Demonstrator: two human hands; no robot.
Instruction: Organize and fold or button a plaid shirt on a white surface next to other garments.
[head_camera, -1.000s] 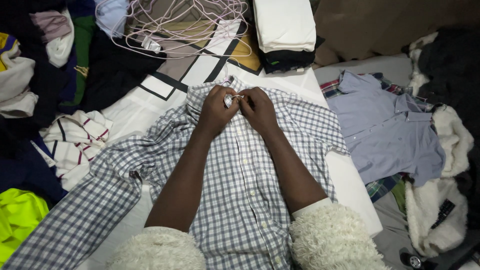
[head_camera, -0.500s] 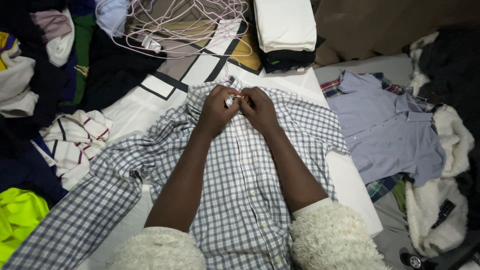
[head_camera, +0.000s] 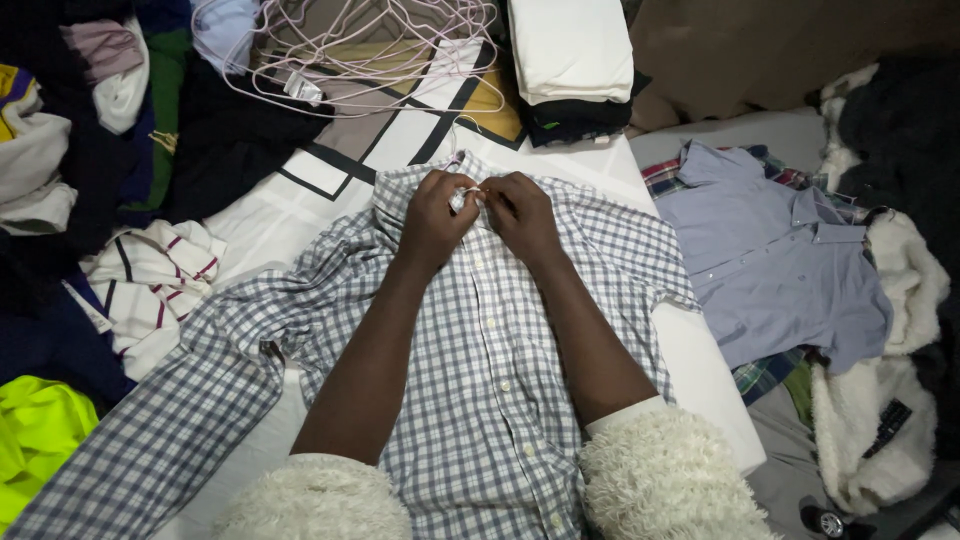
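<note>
Slight hand shift (at collar (head_camera: 466, 197))

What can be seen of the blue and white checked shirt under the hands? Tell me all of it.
The blue and white checked button-up shirt of thin woven cloth lies front up and flat on the white bed sheet, its placket closed with small pale buttons. One long sleeve runs, wrinkled, toward the lower left. The left hand and right hand pinch the cloth at the collar, forearms resting on the chest.

Bare forearms, fluffy cream-white fleece sleeves (head_camera: 655, 475) pushed up short of the elbows
</note>
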